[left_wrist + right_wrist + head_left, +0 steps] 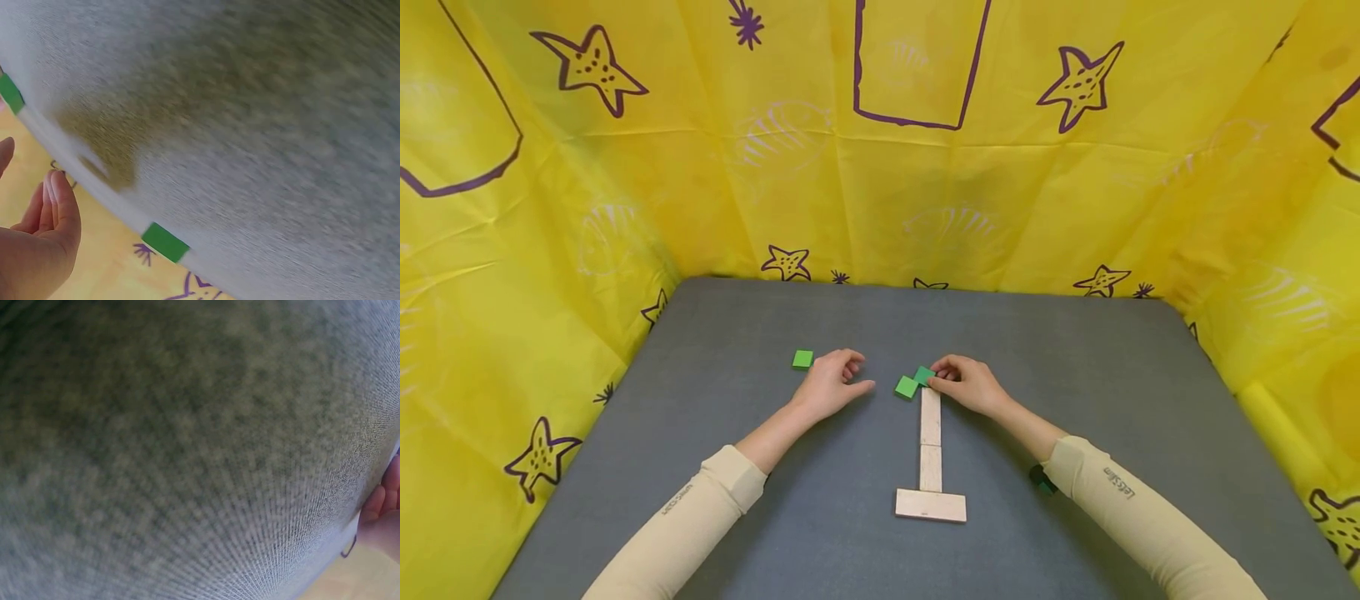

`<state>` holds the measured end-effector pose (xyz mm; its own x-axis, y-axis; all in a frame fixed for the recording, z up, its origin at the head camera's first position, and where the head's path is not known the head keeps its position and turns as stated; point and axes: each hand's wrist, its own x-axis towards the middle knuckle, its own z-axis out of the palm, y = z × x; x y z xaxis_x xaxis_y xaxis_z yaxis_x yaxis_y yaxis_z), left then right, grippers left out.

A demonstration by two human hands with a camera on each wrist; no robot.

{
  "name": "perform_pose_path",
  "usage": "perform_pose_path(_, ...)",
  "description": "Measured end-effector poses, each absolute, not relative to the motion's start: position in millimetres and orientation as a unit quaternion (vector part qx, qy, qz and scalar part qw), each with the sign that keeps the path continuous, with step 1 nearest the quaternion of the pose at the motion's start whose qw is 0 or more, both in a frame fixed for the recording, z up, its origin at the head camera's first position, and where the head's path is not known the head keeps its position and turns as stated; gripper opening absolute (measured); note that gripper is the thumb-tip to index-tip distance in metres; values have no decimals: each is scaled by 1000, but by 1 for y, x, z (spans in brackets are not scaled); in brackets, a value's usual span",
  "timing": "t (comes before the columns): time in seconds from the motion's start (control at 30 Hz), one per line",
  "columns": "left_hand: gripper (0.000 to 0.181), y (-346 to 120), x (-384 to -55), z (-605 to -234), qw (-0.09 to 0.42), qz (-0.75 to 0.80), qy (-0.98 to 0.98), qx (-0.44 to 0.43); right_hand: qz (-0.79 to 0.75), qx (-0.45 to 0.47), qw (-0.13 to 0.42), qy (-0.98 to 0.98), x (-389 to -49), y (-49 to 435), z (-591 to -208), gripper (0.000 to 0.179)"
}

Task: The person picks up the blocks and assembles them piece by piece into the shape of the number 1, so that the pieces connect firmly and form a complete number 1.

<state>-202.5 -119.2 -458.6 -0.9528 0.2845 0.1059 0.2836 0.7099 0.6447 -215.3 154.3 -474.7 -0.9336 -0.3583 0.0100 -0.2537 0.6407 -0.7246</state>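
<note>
My right hand (968, 385) pinches a darker green square block (924, 376) by its right side, thumb toward me and fingers behind. That block sits at the far end of a row of pale wooden blocks (930, 423). Touching its left corner is a bright green square block (906, 387). My left hand (829, 385) hovers to the left, fingers loosely bent with nothing between them. Just beyond its knuckles lies another bright green block (802, 359). In the left wrist view the left hand (50, 231) shows at the edge; the right wrist view catches only part of the right hand (382, 515).
A wooden block (930, 505) lies crosswise at the near end of the row, forming a T-like base. A dark green piece (1042, 479) is partly hidden by the right sleeve. Yellow patterned cloth (910, 208) surrounds the grey table (737, 317) at the back and sides.
</note>
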Motion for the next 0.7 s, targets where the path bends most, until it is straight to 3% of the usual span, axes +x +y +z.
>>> perform_pose_path(0.7,44,-167,-209,-460,-16,350,931,99,-387,-168,64,905,-215,152,-475,23)
